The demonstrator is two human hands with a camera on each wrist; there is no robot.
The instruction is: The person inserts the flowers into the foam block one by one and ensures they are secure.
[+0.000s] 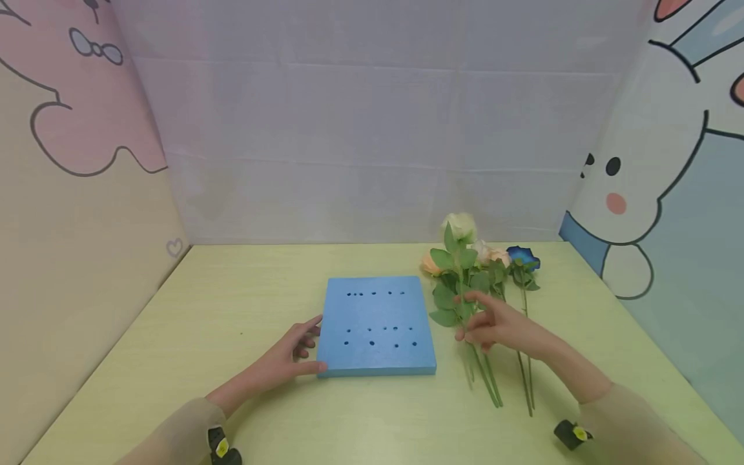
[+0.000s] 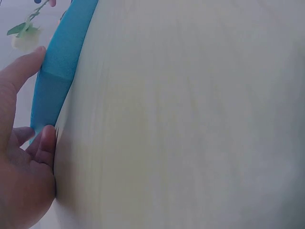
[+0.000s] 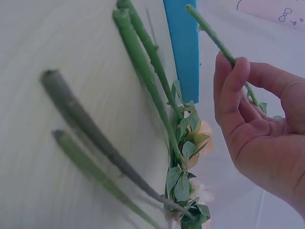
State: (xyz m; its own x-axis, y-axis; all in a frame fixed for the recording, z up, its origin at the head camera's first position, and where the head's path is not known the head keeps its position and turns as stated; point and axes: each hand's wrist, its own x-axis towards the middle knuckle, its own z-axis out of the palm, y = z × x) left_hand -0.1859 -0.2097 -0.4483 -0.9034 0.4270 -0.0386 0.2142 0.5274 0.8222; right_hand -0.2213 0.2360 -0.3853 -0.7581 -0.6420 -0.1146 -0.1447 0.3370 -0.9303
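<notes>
A blue foam block (image 1: 372, 316) with several small holes in its top lies flat on the table. My left hand (image 1: 293, 355) rests against its left side, with the thumb at the near left corner and the fingers along the edge. The left wrist view shows the block's side (image 2: 59, 76) touched by this hand (image 2: 21, 157). My right hand (image 1: 502, 326) pinches the green stem (image 3: 214, 38) of a cream-white rose (image 1: 459, 227), held above the other flowers with its bloom pointing away. In the right wrist view, thumb and fingers of this hand (image 3: 262, 109) meet on the stem.
Beneath and beside the right hand lie peach roses (image 1: 430, 263) and a blue rose (image 1: 523, 256), their stems (image 1: 526, 381) pointing toward me. A white cloth (image 1: 372, 129) stands behind the table (image 1: 250, 284); printed panels rise at both sides.
</notes>
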